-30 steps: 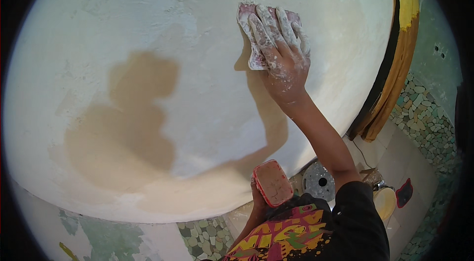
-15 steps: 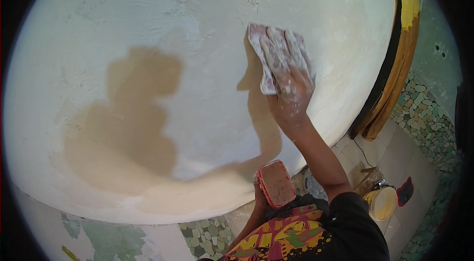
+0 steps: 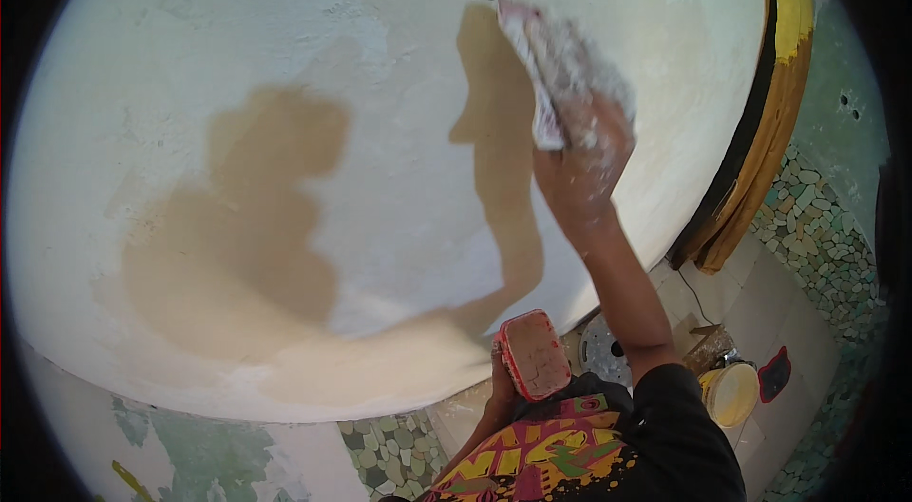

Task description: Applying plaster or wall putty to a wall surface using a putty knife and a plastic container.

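Pinkish-white sheet (image 3: 522, 22) upper right of centre, before the pale curved wall (image 3: 408, 208); whether they touch, I cannot tell. I see the right hand (image 3: 586, 113), white-smeared and blurred, gripping the sheet, fingers laid along its outer face. Lower, the left hand (image 3: 502, 377) curls round a red-rimmed tub (image 3: 508, 365) of brownish paste. Farther right: yellowish bucket (image 3: 711, 398) on tiled floor (image 3: 774, 288).

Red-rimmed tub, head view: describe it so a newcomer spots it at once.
Find the broad pale surface, then the printed shirt at the bottom. Just above the shirt, the left hand holds the tub. Unlike the round yellow bucket, it is rectangular and red-rimmed.
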Demonstrator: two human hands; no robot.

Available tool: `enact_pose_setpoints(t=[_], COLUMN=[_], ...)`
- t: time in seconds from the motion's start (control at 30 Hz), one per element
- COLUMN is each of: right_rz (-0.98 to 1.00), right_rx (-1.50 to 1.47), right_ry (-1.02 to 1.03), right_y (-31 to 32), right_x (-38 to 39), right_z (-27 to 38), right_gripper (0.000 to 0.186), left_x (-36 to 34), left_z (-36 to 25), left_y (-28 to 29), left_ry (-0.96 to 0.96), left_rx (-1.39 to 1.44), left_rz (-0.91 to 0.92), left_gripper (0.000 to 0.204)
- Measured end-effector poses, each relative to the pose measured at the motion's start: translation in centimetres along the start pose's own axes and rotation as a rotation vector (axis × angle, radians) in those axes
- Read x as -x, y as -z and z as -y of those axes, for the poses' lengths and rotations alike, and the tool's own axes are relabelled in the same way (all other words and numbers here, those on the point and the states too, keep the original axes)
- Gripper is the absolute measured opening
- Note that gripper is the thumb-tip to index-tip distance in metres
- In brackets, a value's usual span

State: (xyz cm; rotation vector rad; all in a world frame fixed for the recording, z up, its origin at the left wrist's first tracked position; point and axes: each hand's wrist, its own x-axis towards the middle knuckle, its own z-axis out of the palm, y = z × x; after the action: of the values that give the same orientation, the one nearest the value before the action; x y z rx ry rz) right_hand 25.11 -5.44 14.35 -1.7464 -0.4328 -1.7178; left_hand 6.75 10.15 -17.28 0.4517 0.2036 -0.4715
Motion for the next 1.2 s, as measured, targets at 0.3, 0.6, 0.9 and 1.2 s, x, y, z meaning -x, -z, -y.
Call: enact_pose_setpoints(t=[0.3,0.6,0.9,1.2], right_rz=[0.298,0.29,0.258,0.386], right_rx=[-0.116,0.125,0.137,0.126], right_ry=[-0.008,0.172,0.228,0.344], right_y=[2.9,2.8,1.2,3.7], right_x=[-3.0,-7.7,-10.2,-9.7], right_z=[-0.2,1.2,0.8,1.7], right_gripper=[0.053,0.032,0.034,0.038], left_x=[0.1,0.0,-0.8,-0.3], left_z=[-0.1,0.1,-0.5,-0.8], left_y=[0.0,0.1,0.8,0.0], left_ry=[0.012,0.001,0.064,0.007], left_rx=[0.044,-0.057,-0.099,-0.171], left_rz=[0.018,-0.008,0.072,-0.005], left_gripper=[0.082,0.081,0.08,0.079])
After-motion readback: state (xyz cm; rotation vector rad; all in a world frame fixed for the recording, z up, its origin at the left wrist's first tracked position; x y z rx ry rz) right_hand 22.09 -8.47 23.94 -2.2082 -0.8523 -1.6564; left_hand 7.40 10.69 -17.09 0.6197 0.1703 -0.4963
